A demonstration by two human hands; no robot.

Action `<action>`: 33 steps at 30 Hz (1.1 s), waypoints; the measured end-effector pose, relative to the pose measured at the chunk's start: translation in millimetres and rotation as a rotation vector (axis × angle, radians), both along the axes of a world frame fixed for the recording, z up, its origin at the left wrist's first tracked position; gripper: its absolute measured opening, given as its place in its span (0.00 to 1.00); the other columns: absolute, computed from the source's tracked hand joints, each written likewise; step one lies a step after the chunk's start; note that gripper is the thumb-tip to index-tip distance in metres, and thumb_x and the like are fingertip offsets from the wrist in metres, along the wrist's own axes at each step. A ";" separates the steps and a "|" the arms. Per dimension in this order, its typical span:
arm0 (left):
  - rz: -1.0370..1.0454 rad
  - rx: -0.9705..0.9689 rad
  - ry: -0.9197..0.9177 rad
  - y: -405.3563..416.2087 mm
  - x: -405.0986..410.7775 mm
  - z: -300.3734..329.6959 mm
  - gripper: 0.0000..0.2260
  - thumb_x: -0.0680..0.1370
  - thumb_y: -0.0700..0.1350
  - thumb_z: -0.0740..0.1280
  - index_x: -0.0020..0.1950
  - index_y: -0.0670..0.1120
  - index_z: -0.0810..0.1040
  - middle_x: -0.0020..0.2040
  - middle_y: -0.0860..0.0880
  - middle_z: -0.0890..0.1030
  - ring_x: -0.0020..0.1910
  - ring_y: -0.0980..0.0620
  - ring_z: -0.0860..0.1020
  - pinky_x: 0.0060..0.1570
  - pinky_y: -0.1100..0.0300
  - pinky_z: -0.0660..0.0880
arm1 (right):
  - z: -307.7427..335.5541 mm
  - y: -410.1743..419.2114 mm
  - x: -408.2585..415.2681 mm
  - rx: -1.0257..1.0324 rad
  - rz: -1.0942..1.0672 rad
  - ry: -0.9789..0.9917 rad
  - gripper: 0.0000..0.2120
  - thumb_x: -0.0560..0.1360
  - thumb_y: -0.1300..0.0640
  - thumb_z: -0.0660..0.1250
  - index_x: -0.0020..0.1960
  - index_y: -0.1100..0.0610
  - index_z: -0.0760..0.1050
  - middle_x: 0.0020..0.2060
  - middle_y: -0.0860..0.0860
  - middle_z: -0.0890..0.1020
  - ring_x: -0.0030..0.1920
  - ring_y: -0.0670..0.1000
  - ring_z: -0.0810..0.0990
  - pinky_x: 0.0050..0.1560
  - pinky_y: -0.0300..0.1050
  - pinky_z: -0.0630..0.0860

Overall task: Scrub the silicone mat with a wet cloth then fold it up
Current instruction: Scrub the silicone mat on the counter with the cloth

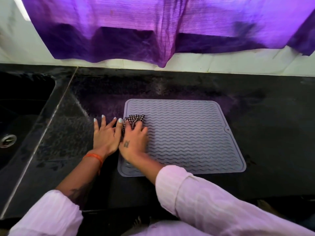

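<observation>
Two hands: side by side at the mat's (187,133) left edge.
Right hand (133,141): curled, bunching the checked cloth (133,120) on the mat.
Left hand (105,133): spread flat on the counter (170,86).

Dark speckled countertop (196,82), grey ridged silicone mat (187,133) flat on it, left hand (105,135) alongside.

The mat (187,135) looks like soft grey rubber, matt, ribbed all over with wavy ridges. The cloth (133,120) on it is woven fabric in a fine check. The worktop (272,116) is dark polished stone, speckled and glossy. The sink (20,106) has a metal drain. The curtain (136,31) is slubby purple cloth with a sheen.
</observation>
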State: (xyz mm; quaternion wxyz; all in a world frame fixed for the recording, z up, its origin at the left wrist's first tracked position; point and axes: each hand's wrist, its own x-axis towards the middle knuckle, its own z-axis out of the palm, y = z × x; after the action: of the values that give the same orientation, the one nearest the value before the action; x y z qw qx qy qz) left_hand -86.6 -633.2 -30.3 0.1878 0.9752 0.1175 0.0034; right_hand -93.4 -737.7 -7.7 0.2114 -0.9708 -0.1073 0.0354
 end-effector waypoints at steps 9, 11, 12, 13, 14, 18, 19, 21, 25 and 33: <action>0.002 0.009 0.056 2.5 -6.5 -4.2 0.29 0.79 0.61 0.40 0.72 0.53 0.68 0.76 0.52 0.61 0.77 0.44 0.46 0.71 0.48 0.31 | 24.8 -62.8 10.1 1.164 -0.274 0.544 0.18 0.73 0.62 0.68 0.62 0.53 0.76 0.53 0.54 0.82 0.49 0.50 0.81 0.50 0.44 0.78; -0.023 0.072 0.068 3.0 -5.2 -6.9 0.23 0.81 0.60 0.47 0.71 0.55 0.68 0.76 0.52 0.60 0.77 0.42 0.45 0.70 0.46 0.31 | 25.3 -102.9 4.5 1.010 -0.333 0.319 0.18 0.72 0.61 0.69 0.61 0.52 0.77 0.54 0.51 0.82 0.50 0.49 0.81 0.54 0.45 0.77; -0.033 0.090 0.069 3.8 -4.7 -8.4 0.22 0.81 0.59 0.49 0.72 0.56 0.67 0.77 0.52 0.59 0.77 0.42 0.45 0.70 0.45 0.31 | 25.0 -125.9 2.7 0.884 -0.342 0.186 0.19 0.72 0.60 0.70 0.62 0.53 0.77 0.55 0.51 0.81 0.52 0.50 0.80 0.57 0.46 0.76; -0.039 0.102 0.070 4.5 -4.7 -8.9 0.21 0.81 0.59 0.50 0.72 0.56 0.67 0.77 0.52 0.59 0.77 0.42 0.45 0.70 0.45 0.31 | 24.6 -150.3 0.7 0.743 -0.338 0.069 0.19 0.72 0.60 0.70 0.63 0.53 0.76 0.56 0.52 0.80 0.54 0.51 0.78 0.58 0.46 0.74; -0.041 0.112 0.068 5.3 -4.7 -8.7 0.21 0.81 0.58 0.51 0.72 0.56 0.66 0.77 0.52 0.59 0.77 0.41 0.45 0.71 0.44 0.32 | 24.3 -175.5 -1.2 0.599 -0.330 -0.032 0.20 0.72 0.59 0.70 0.64 0.54 0.75 0.56 0.53 0.80 0.55 0.52 0.77 0.58 0.46 0.72; -0.036 0.100 0.070 4.0 -4.7 -7.6 0.23 0.80 0.60 0.50 0.72 0.56 0.66 0.77 0.51 0.59 0.77 0.42 0.44 0.71 0.45 0.31 | 14.7 -267.2 -13.8 0.130 -0.482 -0.284 0.21 0.72 0.60 0.69 0.64 0.58 0.75 0.56 0.61 0.77 0.55 0.61 0.75 0.56 0.47 0.69; -0.031 0.087 0.068 2.9 -4.5 -7.1 0.23 0.80 0.61 0.50 0.72 0.56 0.67 0.77 0.51 0.60 0.77 0.42 0.44 0.71 0.45 0.31 | 10.4 -280.1 -19.7 0.056 -0.540 -0.293 0.21 0.72 0.60 0.69 0.64 0.59 0.74 0.57 0.62 0.76 0.55 0.63 0.73 0.56 0.50 0.69; -0.026 0.073 0.063 1.2 -4.4 -7.5 0.25 0.79 0.63 0.49 0.72 0.55 0.67 0.76 0.51 0.60 0.77 0.42 0.44 0.71 0.46 0.31 | -2.9 -289.1 -32.1 -0.085 -0.576 -0.253 0.22 0.72 0.59 0.68 0.65 0.60 0.73 0.59 0.64 0.73 0.54 0.66 0.71 0.55 0.54 0.69; -0.027 0.066 0.062 1.4 -5.8 -7.4 0.27 0.78 0.65 0.48 0.72 0.56 0.67 0.77 0.51 0.60 0.77 0.43 0.44 0.71 0.47 0.31 | -13.5 -277.5 -35.0 -0.207 -0.584 -0.239 0.22 0.73 0.58 0.66 0.66 0.58 0.72 0.62 0.64 0.70 0.54 0.66 0.69 0.54 0.57 0.68; -0.015 0.006 0.074 1.3 -6.9 -6.3 0.28 0.78 0.66 0.47 0.72 0.55 0.67 0.77 0.50 0.59 0.77 0.42 0.44 0.71 0.46 0.31 | -4.8 -226.5 -41.3 -0.141 -0.447 -0.191 0.22 0.75 0.54 0.63 0.69 0.55 0.69 0.62 0.61 0.68 0.57 0.61 0.66 0.57 0.49 0.65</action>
State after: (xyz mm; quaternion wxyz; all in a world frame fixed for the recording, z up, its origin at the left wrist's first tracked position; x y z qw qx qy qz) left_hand -93.5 -631.8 -36.6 0.1804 0.9760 0.1172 -0.0337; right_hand -134.7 -964.2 -12.5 0.1345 -0.9818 0.0931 -0.0969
